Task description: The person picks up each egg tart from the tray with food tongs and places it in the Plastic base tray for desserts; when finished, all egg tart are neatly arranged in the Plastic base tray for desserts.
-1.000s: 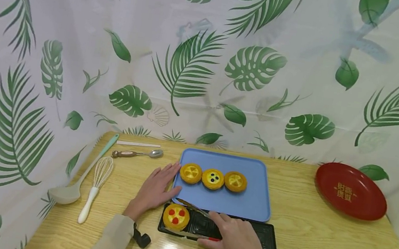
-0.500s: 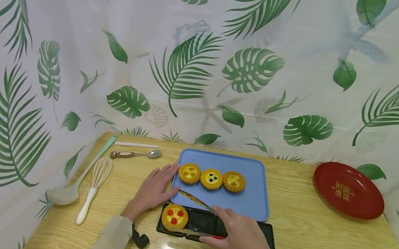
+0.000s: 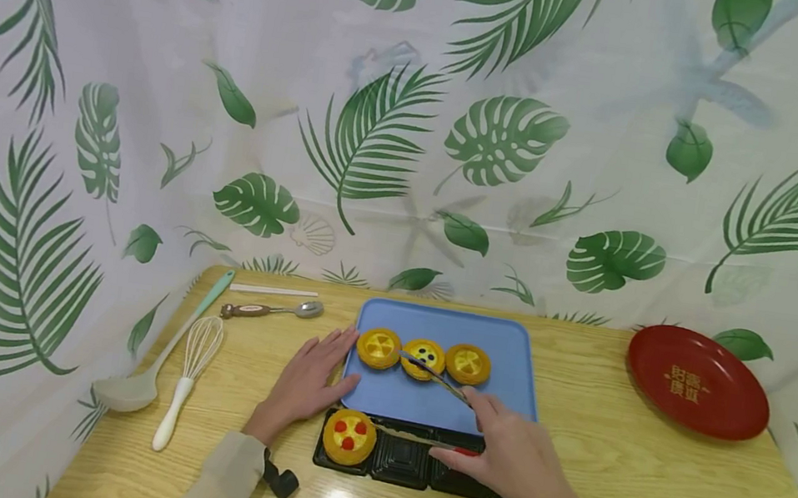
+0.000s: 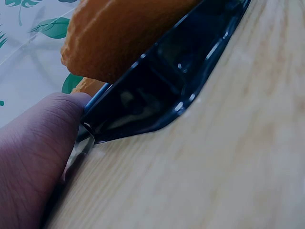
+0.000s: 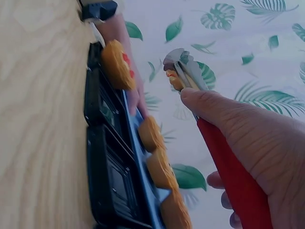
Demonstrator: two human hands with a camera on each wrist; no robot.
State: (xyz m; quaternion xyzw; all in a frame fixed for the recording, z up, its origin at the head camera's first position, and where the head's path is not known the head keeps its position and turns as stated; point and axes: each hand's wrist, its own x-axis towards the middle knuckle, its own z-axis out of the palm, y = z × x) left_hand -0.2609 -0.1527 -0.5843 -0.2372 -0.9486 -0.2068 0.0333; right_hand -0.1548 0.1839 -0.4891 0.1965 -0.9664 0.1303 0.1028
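My right hand [image 3: 522, 467] holds metal tongs [image 3: 444, 379] with a red handle [image 5: 231, 176]; their arms are spread apart and hold nothing. In the head view, one tip overlaps the egg tart with dark dots [image 3: 425, 352]; contact cannot be told. Left and right of that tart, two yellow-topped egg tarts [image 3: 378, 349] [image 3: 468, 365] stand in a row on a blue tray [image 3: 506, 410]. An egg tart with red dots [image 3: 349, 438] sits in the left compartment of a black plastic tray [image 3: 401, 461]. My left hand [image 3: 306, 376] rests with extended fingers along the blue tray's left edge.
At left lie a ladle [image 3: 130, 390], a whisk [image 3: 175, 411], a spoon [image 3: 254, 311] and a pale stick [image 3: 274, 291]. A red oval plate [image 3: 728, 393] leans near the right wall. A leaf-patterned curtain [image 3: 382, 259] backs the wooden table [image 3: 603, 478].
My right hand with the tongs has moved up and right, away from the red-dotted tart and over the blue tray. The tarts and left hand have stayed in place.
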